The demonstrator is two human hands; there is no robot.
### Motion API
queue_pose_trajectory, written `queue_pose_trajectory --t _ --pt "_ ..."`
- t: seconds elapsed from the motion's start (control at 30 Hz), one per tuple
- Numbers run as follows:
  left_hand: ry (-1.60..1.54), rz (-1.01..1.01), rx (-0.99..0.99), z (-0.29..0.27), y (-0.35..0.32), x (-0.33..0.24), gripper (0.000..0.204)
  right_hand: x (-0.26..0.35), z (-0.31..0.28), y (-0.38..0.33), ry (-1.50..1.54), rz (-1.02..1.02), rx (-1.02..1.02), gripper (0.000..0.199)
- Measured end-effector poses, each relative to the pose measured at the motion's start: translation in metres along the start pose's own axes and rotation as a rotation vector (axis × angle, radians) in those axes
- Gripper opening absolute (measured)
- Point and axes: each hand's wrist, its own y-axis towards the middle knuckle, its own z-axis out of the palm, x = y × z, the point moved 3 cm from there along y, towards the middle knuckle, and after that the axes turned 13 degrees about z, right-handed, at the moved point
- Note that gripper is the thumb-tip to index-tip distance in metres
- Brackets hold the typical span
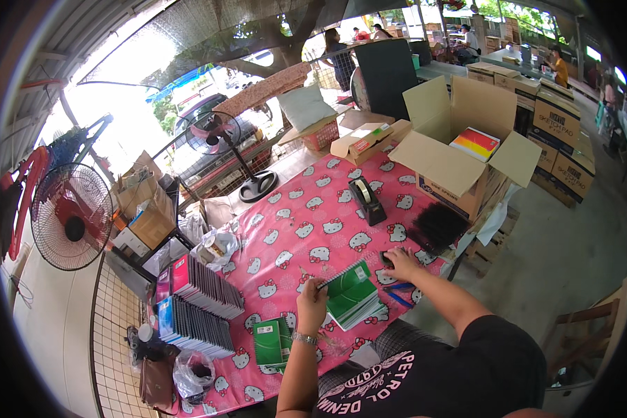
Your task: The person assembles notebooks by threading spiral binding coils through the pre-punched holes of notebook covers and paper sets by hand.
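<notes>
Green notebook (350, 287) sits at the near edge of the bench (289, 240), in front of the person, its spiral spine turned up toward the far side and white page edges fanned out below the cover. The left hand (312, 298) has its grip clamped on the notebook at the left end of the spine, thumb and fingers together. Just beyond the other end of the spine, the right hand (402, 265) is low over the cloth with fingers bent by a small dark thing (386, 258); whether that grip is closed on it, I cannot tell. A blue-handled tool (398, 295) lies between the right forearm and the notebook. Beyond the right hand, toward the bench's right edge, is a black bundle of thin strands (437, 226), with a tape dispenser (367, 203) farther in and an open cardboard box (453, 198) at the far right corner. More green notebooks (268, 341) lie left of the left forearm, beside notebook stacks (195, 327) near the left edge.
</notes>
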Motion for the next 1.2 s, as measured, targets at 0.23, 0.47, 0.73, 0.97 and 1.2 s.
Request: queue_pose_trajectory --t 0.23,0.47,0.73,0.97,1.2 --pt "0.14 -0.105 -0.221 -0.009 -0.013 0.0 0.022 -0.001 0.038 -0.123 -0.175 -0.156 -0.33 0.069" --pt "0.063 -0.02 -0.172 0.006 -0.001 0.002 0.029 -0.001 -0.001 -0.118 0.55 -0.002 -0.481 0.057" --pt "-0.078 -0.048 -0.273 0.006 -0.013 0.003 0.023 0.163 -0.089 -0.144 0.448 -0.416 -0.162 0.058" --pt "-0.046 -0.041 -0.296 0.01 -0.019 0.014 0.018 0.163 -0.08 -0.138 0.585 -0.271 0.121 0.051" --pt "0.326 0.221 -0.395 -0.03 -0.026 -0.019 0.021 0.142 -0.057 -0.128 1.272 0.009 0.638 0.047"
